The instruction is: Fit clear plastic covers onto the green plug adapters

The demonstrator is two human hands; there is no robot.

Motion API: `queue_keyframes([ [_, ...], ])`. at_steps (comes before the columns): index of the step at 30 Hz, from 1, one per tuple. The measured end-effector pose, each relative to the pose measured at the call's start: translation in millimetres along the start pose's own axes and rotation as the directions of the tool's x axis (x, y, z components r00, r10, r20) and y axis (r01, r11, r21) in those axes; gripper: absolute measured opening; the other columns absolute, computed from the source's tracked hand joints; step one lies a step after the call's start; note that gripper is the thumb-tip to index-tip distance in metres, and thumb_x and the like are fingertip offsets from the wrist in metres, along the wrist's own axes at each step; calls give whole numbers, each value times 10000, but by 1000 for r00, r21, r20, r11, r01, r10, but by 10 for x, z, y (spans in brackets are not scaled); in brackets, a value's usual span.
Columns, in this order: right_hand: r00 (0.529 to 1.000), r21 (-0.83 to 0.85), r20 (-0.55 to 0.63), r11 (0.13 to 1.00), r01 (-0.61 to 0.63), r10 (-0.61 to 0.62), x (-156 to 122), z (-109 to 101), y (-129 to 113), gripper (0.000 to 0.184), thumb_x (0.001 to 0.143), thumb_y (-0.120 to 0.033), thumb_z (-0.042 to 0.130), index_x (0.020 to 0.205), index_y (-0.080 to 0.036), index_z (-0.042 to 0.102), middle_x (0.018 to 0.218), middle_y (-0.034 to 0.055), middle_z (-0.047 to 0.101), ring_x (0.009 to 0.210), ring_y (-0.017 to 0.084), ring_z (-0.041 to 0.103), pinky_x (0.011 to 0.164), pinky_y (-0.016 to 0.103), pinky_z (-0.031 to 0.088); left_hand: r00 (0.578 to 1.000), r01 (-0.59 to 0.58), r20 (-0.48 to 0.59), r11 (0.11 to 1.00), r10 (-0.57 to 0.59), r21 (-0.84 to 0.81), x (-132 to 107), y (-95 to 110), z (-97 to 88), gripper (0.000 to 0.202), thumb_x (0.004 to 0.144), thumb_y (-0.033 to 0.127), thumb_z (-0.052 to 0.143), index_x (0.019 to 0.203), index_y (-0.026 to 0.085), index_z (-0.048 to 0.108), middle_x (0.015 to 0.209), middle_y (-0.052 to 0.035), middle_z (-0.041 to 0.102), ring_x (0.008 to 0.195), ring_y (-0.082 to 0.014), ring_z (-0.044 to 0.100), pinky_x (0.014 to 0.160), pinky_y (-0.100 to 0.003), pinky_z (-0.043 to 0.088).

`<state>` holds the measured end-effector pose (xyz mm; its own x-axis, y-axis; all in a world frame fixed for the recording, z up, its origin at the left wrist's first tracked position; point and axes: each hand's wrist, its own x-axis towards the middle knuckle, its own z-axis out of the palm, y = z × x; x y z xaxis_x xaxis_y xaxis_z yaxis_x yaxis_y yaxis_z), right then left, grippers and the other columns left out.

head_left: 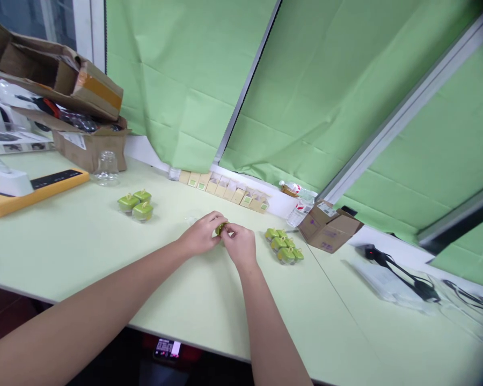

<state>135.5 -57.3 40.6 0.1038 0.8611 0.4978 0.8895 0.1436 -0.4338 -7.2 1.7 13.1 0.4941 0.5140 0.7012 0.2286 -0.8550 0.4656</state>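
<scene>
Both hands over the worktop [209, 300], nearer back edge than front: left hand [201, 236] fingers curled nearly closed on small green item [219, 229], right hand [241, 244] pinching it too. Three green-lidded cups [142, 211] left, green-lidded cluster [285, 254] right, tan boxes [221, 187] along back edge

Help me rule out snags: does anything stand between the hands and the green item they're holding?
Nothing visible does: the left hand and right hand both touch the green item, partly hiding it. The left tubs and right tubs sit apart, to either side.
</scene>
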Motion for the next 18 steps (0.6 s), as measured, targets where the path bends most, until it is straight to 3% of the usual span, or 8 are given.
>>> queue_keyframes([
  [4, 1000, -13, -9, 1000, -20, 20, 5, 34, 13, 203, 812, -287, 518, 747, -269, 709, 777, -25, 731, 668, 135, 621, 675, 210, 425, 1000, 5, 12, 1000, -5, -6, -18, -28, 34, 430, 772, 54, 534, 1157, 240, 577, 1138, -57, 570, 1017, -195, 584, 888, -318, 491],
  [10, 999, 107, -20, 993, -44, 47, 1, 114, 27, 235, 817, -301, 505, 687, -228, 687, 665, -20, 688, 585, 128, 572, 611, 215, 398, 1000, 26, 16, 1000, -26, 4, -27, -20, 57, 463, 744, 21, 510, 1145, 235, 595, 1082, -58, 560, 980, -194, 591, 857, -318, 499],
  [15, 996, 220, -31, 973, -69, 78, 3, 153, 32, 265, 849, -352, 498, 753, -211, 701, 697, -5, 696, 565, 131, 553, 599, 222, 416, 1000, 14, -1, 1000, -14, -10, -22, -4, 49, 458, 722, 6, 515, 1122, 212, 599, 1087, -67, 555, 989, -193, 590, 882, -317, 502],
  [18, 1000, 242, 1, 970, -14, 14, 2, 95, -17, 285, 885, -355, 464, 831, -216, 707, 765, 5, 712, 596, 134, 573, 614, 226, 434, 998, 30, -53, 999, -32, -32, -16, -7, 35, 438, 754, 24, 530, 1144, 213, 593, 1085, -65, 555, 969, -183, 592, 879, -314, 505],
])
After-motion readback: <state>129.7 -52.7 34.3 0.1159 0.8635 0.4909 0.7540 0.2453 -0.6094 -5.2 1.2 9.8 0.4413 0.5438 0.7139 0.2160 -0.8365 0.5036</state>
